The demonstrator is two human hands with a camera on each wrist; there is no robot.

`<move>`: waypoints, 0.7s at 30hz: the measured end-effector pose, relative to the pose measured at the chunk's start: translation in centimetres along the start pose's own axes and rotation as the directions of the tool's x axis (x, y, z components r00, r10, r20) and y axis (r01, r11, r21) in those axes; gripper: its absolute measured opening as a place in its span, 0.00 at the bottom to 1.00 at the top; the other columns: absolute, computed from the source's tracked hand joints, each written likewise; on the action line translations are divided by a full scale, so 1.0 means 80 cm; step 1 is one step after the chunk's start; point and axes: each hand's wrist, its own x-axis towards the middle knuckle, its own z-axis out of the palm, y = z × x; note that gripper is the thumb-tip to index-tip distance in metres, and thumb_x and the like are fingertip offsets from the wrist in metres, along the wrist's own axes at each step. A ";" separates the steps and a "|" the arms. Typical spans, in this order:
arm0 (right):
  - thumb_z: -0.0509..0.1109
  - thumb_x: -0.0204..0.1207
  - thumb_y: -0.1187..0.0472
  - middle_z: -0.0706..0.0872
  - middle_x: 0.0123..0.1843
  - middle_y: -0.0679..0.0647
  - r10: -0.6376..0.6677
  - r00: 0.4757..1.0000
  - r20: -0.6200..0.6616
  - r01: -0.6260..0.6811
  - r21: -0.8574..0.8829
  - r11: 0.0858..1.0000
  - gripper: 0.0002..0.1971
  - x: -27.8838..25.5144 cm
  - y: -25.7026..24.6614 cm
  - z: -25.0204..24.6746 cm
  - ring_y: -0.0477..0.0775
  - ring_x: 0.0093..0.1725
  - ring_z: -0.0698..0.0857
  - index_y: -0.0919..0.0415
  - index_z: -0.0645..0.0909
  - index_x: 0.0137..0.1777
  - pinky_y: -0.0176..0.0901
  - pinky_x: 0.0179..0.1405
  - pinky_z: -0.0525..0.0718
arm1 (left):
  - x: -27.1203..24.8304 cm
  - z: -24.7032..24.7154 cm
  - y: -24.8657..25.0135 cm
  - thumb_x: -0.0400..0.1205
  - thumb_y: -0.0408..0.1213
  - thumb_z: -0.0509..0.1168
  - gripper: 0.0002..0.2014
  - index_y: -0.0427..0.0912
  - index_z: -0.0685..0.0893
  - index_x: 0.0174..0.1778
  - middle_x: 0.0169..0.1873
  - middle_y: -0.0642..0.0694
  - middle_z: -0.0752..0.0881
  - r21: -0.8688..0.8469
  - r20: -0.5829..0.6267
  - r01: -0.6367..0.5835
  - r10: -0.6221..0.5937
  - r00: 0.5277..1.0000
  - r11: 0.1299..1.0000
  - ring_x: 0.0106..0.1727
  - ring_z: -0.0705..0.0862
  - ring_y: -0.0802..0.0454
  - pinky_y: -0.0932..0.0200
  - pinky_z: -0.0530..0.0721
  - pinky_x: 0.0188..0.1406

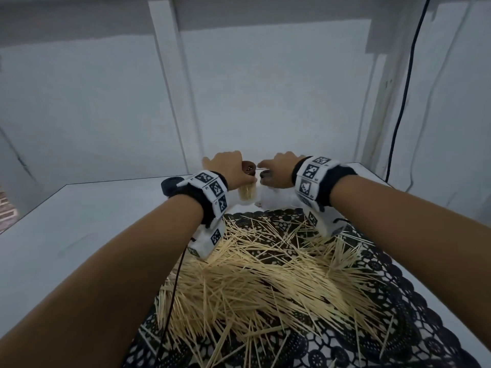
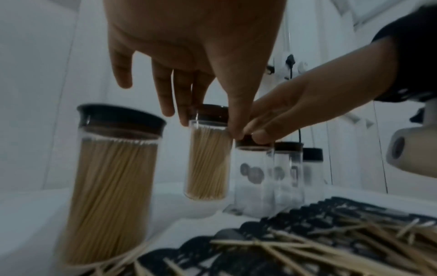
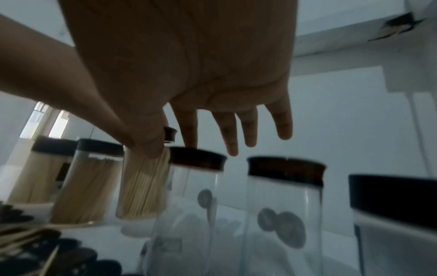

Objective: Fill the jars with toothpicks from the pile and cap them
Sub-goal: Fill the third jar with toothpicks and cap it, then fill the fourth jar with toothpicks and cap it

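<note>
Glass filled jar (image 2: 208, 160) lifted off white table (image 1: 79, 216), pinched under cap by left hand (image 2: 189, 46). Right hand (image 2: 295, 106) fingers spread, index touching empty jar's cap (image 3: 197, 157). Toothpick pile (image 1: 265, 277) near front edge; jar row mostly hidden from head view.

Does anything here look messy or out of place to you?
Only the loose wooden toothpicks, strewn in a heap across the black lace mat; that is the working pile. The capped clear jars stand upright.
</note>
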 end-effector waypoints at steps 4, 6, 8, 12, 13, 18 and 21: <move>0.59 0.81 0.49 0.81 0.64 0.55 -0.039 0.999 -0.022 0.039 0.020 0.999 0.21 0.004 0.001 0.015 0.60 0.62 0.79 0.54 0.69 0.72 0.46 0.53 0.73 | 0.011 0.017 -0.004 0.74 0.61 0.66 0.25 0.44 0.78 0.55 0.49 0.46 0.84 0.101 0.047 -0.004 0.000 0.999 0.995 0.55 0.80 0.45 0.47 0.68 0.57; 0.60 0.81 0.50 0.81 0.63 0.54 -0.043 0.997 -0.060 0.047 0.057 0.997 0.19 0.002 0.003 0.016 0.58 0.62 0.78 0.54 0.70 0.70 0.44 0.48 0.68 | 0.013 0.022 -0.005 0.74 0.62 0.65 0.24 0.44 0.79 0.52 0.47 0.47 0.84 0.130 0.063 -0.016 0.008 0.998 0.991 0.53 0.81 0.45 0.47 0.68 0.57; 0.60 0.81 0.50 0.80 0.64 0.54 -0.054 0.996 -0.074 0.060 0.073 0.996 0.20 0.001 0.006 0.015 0.58 0.63 0.78 0.54 0.70 0.70 0.43 0.48 0.67 | 0.013 0.023 -0.005 0.74 0.63 0.65 0.24 0.44 0.79 0.49 0.44 0.47 0.83 0.138 0.078 -0.021 0.010 0.997 0.990 0.50 0.81 0.46 0.47 0.68 0.57; 0.61 0.80 0.46 0.80 0.64 0.51 -0.047 0.994 -0.096 0.055 0.085 0.995 0.20 0.000 0.010 0.017 0.57 0.64 0.77 0.51 0.71 0.69 0.47 0.53 0.70 | 0.011 0.017 -0.006 0.74 0.63 0.65 0.24 0.44 0.80 0.48 0.42 0.49 0.82 0.132 0.117 -0.025 0.010 0.993 0.991 0.46 0.78 0.47 0.48 0.67 0.52; 0.61 0.79 0.46 0.81 0.64 0.51 -0.037 0.994 -0.099 0.046 0.090 0.995 0.20 0.000 0.010 0.018 0.57 0.64 0.77 0.50 0.71 0.69 0.48 0.55 0.71 | 0.010 0.016 -0.007 0.74 0.63 0.65 0.24 0.44 0.80 0.48 0.42 0.49 0.82 0.129 0.120 -0.028 0.012 0.993 0.991 0.46 0.78 0.47 0.49 0.66 0.51; 0.61 0.79 0.43 0.81 0.64 0.51 -0.006 0.992 -0.127 0.023 0.136 0.990 0.21 -0.003 0.014 0.016 0.58 0.64 0.76 0.48 0.70 0.70 0.53 0.61 0.72 | 0.003 0.017 -0.006 0.74 0.64 0.65 0.26 0.43 0.79 0.51 0.49 0.45 0.84 0.081 0.125 -0.023 0.013 0.992 0.996 0.55 0.81 0.44 0.49 0.68 0.51; 0.60 0.78 0.42 0.82 0.62 0.53 -0.007 0.982 -0.189 0.044 0.192 0.980 0.22 -0.010 0.018 0.006 0.59 0.62 0.78 0.49 0.71 0.69 0.51 0.59 0.75 | -0.008 0.006 -0.003 0.74 0.63 0.64 0.34 0.46 0.71 0.70 0.67 0.41 0.75 0.115 0.092 -0.058 0.048 0.995 0.992 0.70 0.71 0.41 0.38 0.64 0.68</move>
